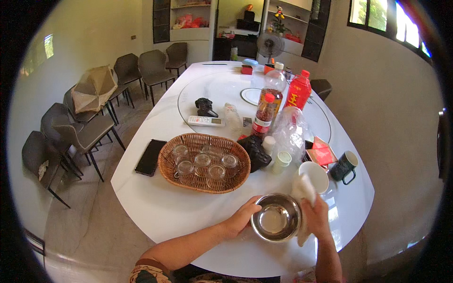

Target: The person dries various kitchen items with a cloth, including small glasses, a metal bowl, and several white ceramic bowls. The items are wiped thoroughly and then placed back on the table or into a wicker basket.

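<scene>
My left hand (241, 218) grips the left rim of a shiny stainless steel bowl (276, 219), thumb over the edge. The bowl is tilted a little over the near end of the table, and its inside shows bare metal. My right hand (317, 214) is closed round a pale cloth (306, 189) at the bowl's right side; part of the cloth hangs down beside the rim. Just beyond the cloth stands a white bowl (322, 175), partly covered by it. To the left, a brown wicker basket (166, 173) holds several clear glasses (202, 160) turned upside down.
A black phone (150, 158) lies left of the basket. Beyond are a white remote (205, 121), a red-capped bottle (264, 115), a red bottle (298, 92) and a clear plastic bag (289, 134). A dark mug (344, 166) stands right. Grey chairs (89, 134) line the left wall.
</scene>
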### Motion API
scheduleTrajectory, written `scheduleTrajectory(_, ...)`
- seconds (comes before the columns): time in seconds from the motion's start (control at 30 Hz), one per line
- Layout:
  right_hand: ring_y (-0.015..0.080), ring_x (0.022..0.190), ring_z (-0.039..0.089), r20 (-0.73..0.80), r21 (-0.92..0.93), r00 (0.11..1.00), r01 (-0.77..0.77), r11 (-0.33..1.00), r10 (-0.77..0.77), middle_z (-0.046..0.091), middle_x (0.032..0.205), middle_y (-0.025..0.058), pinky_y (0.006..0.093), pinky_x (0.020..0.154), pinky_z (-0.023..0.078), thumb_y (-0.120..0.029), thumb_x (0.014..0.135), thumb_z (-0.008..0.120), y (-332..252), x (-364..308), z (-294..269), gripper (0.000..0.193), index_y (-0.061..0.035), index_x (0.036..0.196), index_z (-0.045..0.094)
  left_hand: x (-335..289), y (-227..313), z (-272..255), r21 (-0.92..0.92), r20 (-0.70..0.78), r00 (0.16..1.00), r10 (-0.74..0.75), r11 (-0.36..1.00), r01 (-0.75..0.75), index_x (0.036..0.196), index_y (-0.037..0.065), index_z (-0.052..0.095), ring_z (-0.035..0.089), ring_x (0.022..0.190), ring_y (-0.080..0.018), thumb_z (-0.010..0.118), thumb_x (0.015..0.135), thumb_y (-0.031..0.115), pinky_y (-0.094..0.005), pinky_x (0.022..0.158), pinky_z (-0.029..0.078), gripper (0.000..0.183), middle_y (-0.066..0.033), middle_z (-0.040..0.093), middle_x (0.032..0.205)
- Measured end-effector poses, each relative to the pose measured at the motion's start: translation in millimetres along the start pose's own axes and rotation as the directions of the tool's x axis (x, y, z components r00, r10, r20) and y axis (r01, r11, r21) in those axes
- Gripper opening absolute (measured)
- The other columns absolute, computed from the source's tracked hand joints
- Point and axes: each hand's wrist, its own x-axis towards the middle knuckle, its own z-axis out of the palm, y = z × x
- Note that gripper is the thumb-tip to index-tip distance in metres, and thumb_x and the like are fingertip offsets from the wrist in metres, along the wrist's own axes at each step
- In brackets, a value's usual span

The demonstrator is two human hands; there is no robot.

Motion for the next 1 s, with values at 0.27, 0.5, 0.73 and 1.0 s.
scheduleTrajectory(0.27,0.0389,0.120,0.044,0.218,-0.088,0.961,0.194,0.977,-0.171,0.037,0.135,0.0264,0.0428,0.093,0.045,-0.008,0.077,0.067,-62,4,7,0.078,-0.0057,0.141,0.023,12,-20,-21,0.245,0.005,0.937,0.349,0.908,-0.339,0.132,0.001,0.040,0.046,0.113,-0.0160,0.039,0.090,0.010,-0.0292,0.099,0.037,0.043,-0.0093,0.051,0.122)
scheduleTrajectory(0.5,0.0376,0.116,0.044,0.544,-0.439,0.673,0.737,0.513,-0.501,0.038,0.136,0.0170,0.0438,0.095,0.042,-0.019,0.064,0.077,-80,8,12,0.074,-0.0173,0.131,0.046,3,-9,-15,0.465,0.061,0.974,0.219,0.857,-0.222,0.132,-0.003,0.039,0.045,0.119,-0.0218,0.045,0.088,0.015,-0.0332,0.105,0.032,0.048,-0.0129,0.046,0.131)
scheduleTrajectory(0.73,0.0322,0.082,0.062,0.269,-0.291,0.820,0.570,0.769,-0.506,0.059,0.092,0.0095,0.0392,0.065,0.051,-0.005,0.064,0.072,-14,23,49,0.045,-0.0090,0.105,0.054,-6,-9,-10,0.585,0.128,0.690,0.712,0.508,-0.632,0.131,-0.003,0.025,0.053,0.113,-0.0291,0.053,0.077,0.007,-0.0383,0.099,0.040,0.061,-0.0229,0.053,0.118)
scheduleTrajectory(1.0,0.0354,0.079,0.062,-0.216,-0.034,0.904,0.370,0.928,-0.368,0.061,0.090,0.0158,0.0392,0.073,0.050,0.003,0.062,0.068,30,11,70,0.044,-0.0046,0.103,0.053,-11,3,-4,0.642,0.233,0.705,0.670,0.438,-0.629,0.133,-0.001,0.029,0.054,0.111,-0.0283,0.065,0.081,0.026,-0.0374,0.093,0.045,0.068,-0.0221,0.051,0.123)
